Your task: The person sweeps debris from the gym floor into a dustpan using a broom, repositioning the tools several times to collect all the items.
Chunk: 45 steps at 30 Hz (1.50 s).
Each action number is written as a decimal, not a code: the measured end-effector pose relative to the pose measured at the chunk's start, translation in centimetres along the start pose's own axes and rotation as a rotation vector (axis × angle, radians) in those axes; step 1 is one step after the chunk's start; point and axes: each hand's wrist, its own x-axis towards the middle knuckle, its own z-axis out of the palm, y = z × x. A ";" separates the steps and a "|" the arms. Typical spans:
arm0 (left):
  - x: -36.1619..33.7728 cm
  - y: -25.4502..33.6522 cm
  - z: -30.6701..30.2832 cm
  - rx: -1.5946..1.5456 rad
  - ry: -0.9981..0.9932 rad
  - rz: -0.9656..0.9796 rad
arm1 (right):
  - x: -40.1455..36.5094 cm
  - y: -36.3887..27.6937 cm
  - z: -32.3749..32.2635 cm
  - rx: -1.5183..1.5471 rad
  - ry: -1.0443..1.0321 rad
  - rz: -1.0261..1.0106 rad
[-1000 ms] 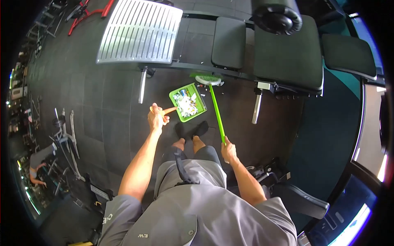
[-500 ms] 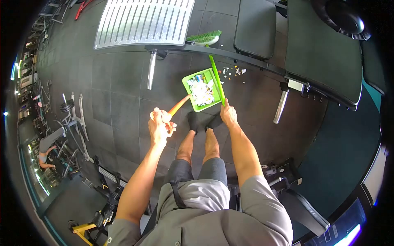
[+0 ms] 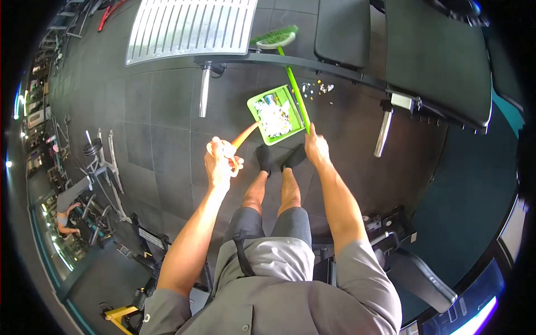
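My left hand (image 3: 220, 162) is closed around the orange handle (image 3: 245, 135) of a long-handled dustpan. The green dustpan (image 3: 295, 121) holds white scraps and small coloured bits of litter (image 3: 273, 117). In my right hand (image 3: 316, 146) is the green stick of a broom (image 3: 297, 92), which passes along the pan's right side. The broom's bristle head (image 3: 276, 38) lies beyond the dark bench frame, touching or near the floor. Small loose debris (image 3: 318, 87) is scattered on the floor to the right of the stick.
A dark frame bar (image 3: 312, 67) with metal posts crosses ahead of me, beside a slotted metal plate (image 3: 190, 30) and black bench pads (image 3: 435, 61). Weight equipment (image 3: 100, 162) stands at left, near a bent-over person (image 3: 67, 215). A padded seat (image 3: 419, 279) is behind my right side.
The broom head shows more fully beyond the bar, and its stick has tilted slightly away from the dustpan. My view has shifted a little; both hands keep their grips.
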 end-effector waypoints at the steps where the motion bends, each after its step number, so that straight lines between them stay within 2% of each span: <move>1: 0.0 0.0 -0.2 0.005 0.004 0.006 | 1.3 -1.0 -0.6 0.005 -0.025 0.037; 4: 0.2 0.3 -0.8 0.033 0.018 -0.009 | 0.1 -1.1 -1.4 0.019 -0.060 0.127; 8: 0.7 0.0 -1.6 -0.025 -0.004 -0.004 | -10.4 -0.2 -5.1 -0.012 -0.146 0.255; 12: 0.4 0.4 -2.5 -0.039 -0.042 -0.001 | -19.1 1.9 -7.3 0.165 -0.106 0.280; 15: -0.7 0.4 -4.6 -0.054 -0.008 -0.086 | -20.2 1.2 -8.1 0.157 -0.048 0.252; 16: -1.9 0.6 -4.8 -0.014 0.053 -0.060 | -19.3 1.6 -7.3 0.184 -0.014 0.207; 19: -3.4 0.6 -7.1 0.012 0.034 -0.052 | -14.2 0.4 -5.1 0.128 0.014 0.207; 20: -3.8 1.0 -7.8 -0.002 0.009 -0.059 | -12.1 1.2 -2.4 0.106 0.089 0.153; 21: -3.7 0.9 -9.2 0.014 -0.097 -0.019 | -10.0 1.4 -0.9 0.131 0.111 0.175; 22: -4.2 1.1 -9.6 0.049 -0.115 0.042 | -8.7 2.3 1.2 0.132 0.175 0.180; 24: -3.8 0.9 -11.6 0.061 -0.086 0.013 | -8.2 3.8 5.1 0.175 0.175 0.323; 26: -3.0 1.4 -13.4 0.092 -0.079 -0.004 | -11.5 4.2 7.8 0.180 0.203 0.421; 30: -1.8 1.3 -16.2 0.076 -0.079 -0.058 | -22.2 2.7 4.7 0.214 0.053 0.498; 31: -2.8 -0.9 -15.7 0.080 -0.092 -0.021 | -24.7 4.9 5.9 0.213 0.121 0.444; 34: -1.7 0.9 -18.1 0.142 -0.103 -0.042 | -28.1 1.2 6.9 0.287 -0.042 0.473; 35: -1.5 1.1 -18.4 0.152 -0.107 -0.041 | -27.8 0.0 7.1 0.300 0.066 0.442; 37: -0.9 1.6 -18.9 0.177 -0.121 -0.040 | -25.5 -1.5 7.0 0.327 0.106 0.393; 38: -1.9 -1.5 -18.1 0.160 -0.130 0.004 | -24.1 -0.6 6.9 0.347 0.127 0.341; 39: -1.6 -1.2 -18.7 0.175 -0.130 0.000 | -21.8 -1.4 7.6 0.368 0.125 0.311; 41: -1.4 -1.9 -19.1 0.165 -0.106 -0.016 | -14.9 -3.7 11.0 0.459 0.249 0.240; 43: -1.5 -2.9 -18.7 0.168 -0.097 -0.019 | -8.1 -5.7 11.4 0.527 0.296 0.226; 45: -1.0 -3.9 -18.6 0.155 -0.116 -0.011 | -5.2 -5.4 9.2 0.503 0.228 0.344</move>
